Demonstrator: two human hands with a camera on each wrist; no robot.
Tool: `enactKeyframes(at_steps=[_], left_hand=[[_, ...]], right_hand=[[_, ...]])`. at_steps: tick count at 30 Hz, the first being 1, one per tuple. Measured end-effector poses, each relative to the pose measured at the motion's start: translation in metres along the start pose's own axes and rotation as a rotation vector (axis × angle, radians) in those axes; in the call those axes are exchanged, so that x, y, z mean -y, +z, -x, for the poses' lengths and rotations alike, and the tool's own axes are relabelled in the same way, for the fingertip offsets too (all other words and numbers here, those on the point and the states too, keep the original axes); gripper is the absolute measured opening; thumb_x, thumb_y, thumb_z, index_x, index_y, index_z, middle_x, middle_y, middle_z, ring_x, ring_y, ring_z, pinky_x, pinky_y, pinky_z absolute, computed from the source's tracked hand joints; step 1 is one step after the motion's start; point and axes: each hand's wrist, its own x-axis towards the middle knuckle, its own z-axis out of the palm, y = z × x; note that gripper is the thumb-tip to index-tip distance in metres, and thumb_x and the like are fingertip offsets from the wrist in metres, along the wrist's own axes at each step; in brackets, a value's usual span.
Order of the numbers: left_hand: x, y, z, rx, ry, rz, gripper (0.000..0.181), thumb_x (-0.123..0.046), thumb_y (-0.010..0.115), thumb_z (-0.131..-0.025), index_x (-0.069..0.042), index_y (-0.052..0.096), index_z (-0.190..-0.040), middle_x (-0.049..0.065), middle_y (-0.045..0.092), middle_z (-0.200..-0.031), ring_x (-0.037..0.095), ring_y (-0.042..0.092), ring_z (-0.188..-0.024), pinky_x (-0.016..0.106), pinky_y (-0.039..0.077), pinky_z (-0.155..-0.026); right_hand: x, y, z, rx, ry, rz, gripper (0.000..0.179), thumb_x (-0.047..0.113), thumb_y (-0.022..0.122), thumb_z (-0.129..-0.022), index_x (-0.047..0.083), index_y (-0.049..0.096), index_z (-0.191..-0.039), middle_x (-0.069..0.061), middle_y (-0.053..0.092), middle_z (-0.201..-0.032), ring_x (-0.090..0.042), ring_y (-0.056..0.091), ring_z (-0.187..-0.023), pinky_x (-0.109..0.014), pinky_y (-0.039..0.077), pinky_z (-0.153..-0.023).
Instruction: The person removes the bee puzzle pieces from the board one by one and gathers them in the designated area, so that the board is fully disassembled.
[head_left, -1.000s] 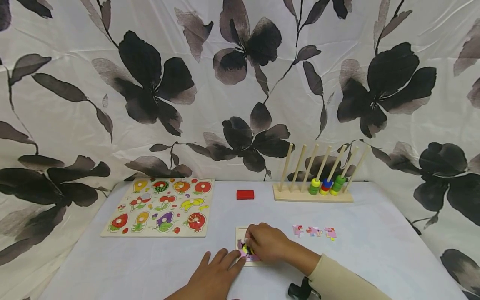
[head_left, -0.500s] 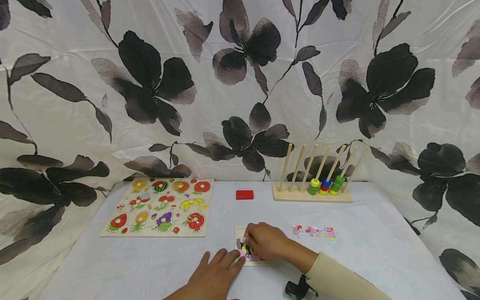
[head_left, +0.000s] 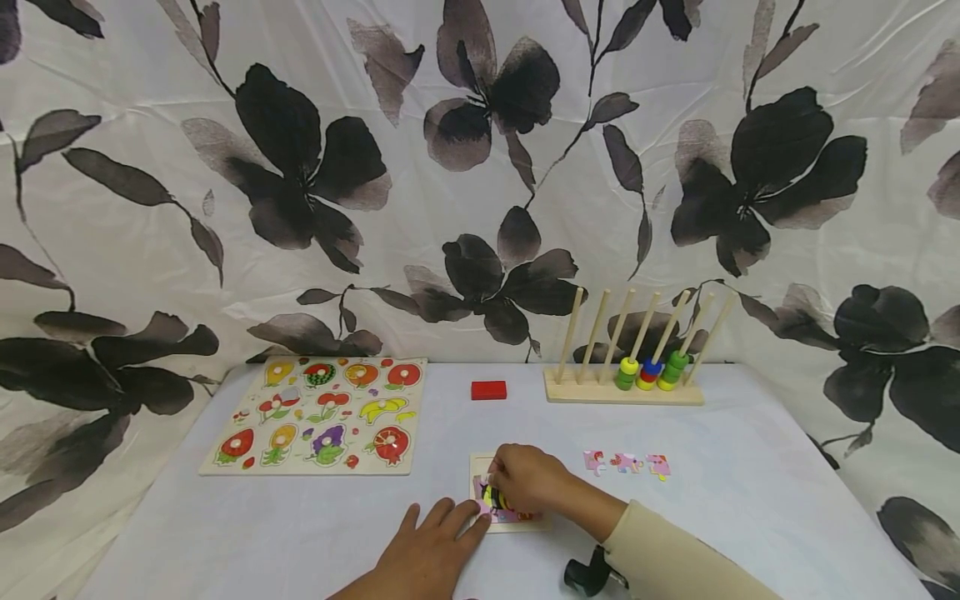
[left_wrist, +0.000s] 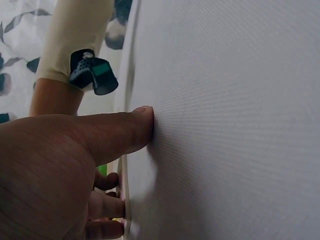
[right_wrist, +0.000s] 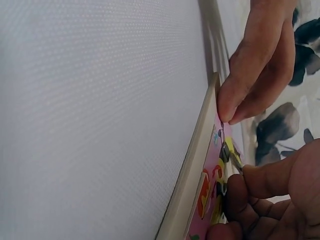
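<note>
A small jigsaw puzzle in a pale wooden frame (head_left: 517, 528) lies on the white table, its picture pink with a yellow and black figure. My left hand (head_left: 435, 542) rests with extended fingers on the near left part of the frame. In the right wrist view, left fingertips touch the puzzle's surface. My right hand (head_left: 528, 477) is over the upper part of the puzzle, fingers curled. Between its thumb and fingers it pinches a puzzle piece (right_wrist: 236, 161), tilted against the picture. Much of the puzzle is hidden beneath that hand.
Three loose pink puzzle pieces (head_left: 627, 463) lie to the right. A fruit peg board (head_left: 300, 467) is at the back left, beside a red block (head_left: 489, 390). At the back right stands a wooden peg rack (head_left: 624, 397) with coloured rings. Floral cloth (head_left: 360, 208) hangs behind.
My right hand has shifted very slightly, its wrist and sleeve drifting left, and more of the puzzle's lower right corner shows. The left hand stays still.
</note>
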Motion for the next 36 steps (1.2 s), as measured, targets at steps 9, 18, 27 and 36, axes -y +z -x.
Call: enactKeyframes(at_steps=[9, 18, 27, 36], left_hand=[[0.0003, 0.0008, -0.0017, 0.013, -0.004, -0.013, 0.107, -0.088, 0.063, -0.07, -0.023, 0.047, -0.153, -0.001, 0.041, -0.153, 0.029, 0.043, -0.133, 0.07, 0.04, -0.102], [0.0006, 0.0005, -0.0007, -0.002, 0.006, -0.015, 0.105, -0.088, 0.063, -0.071, -0.022, 0.047, -0.152, -0.001, 0.042, -0.153, 0.029, 0.044, -0.133, 0.07, 0.041, -0.101], [0.0021, 0.0009, -0.0001, -0.009, 0.015, -0.018, 0.103, -0.087, 0.063, -0.073, -0.023, 0.048, -0.152, -0.003, 0.042, -0.151, 0.028, 0.044, -0.132, 0.069, 0.043, -0.099], [0.0024, 0.002, 0.0003, -0.022, 0.019, -0.022, 0.103, -0.089, 0.059, -0.074, -0.023, 0.047, -0.152, -0.004, 0.042, -0.152, 0.028, 0.043, -0.133, 0.069, 0.042, -0.1]], right_hand=[[0.0018, -0.0012, -0.0019, 0.008, 0.033, -0.048, 0.009, 0.017, 0.066, -0.099, 0.01, 0.068, -0.093, 0.002, 0.057, -0.078, -0.015, 0.056, -0.069, -0.032, 0.05, -0.055], [-0.0003, 0.0003, -0.0015, -0.041, -0.047, -0.027, 0.007, 0.016, 0.068, -0.098, 0.014, 0.066, -0.092, 0.005, 0.057, -0.075, -0.013, 0.054, -0.07, -0.032, 0.047, -0.06], [-0.0015, 0.0019, -0.0009, -0.077, -0.066, -0.098, 0.009, 0.016, 0.067, -0.099, 0.01, 0.065, -0.092, 0.004, 0.057, -0.075, -0.012, 0.054, -0.067, -0.03, 0.048, -0.059], [-0.0056, -0.0065, 0.0009, -0.105, -0.058, -0.223, 0.008, 0.016, 0.065, -0.1, 0.008, 0.064, -0.099, 0.001, 0.06, -0.08, -0.014, 0.057, -0.069, -0.028, 0.051, -0.059]])
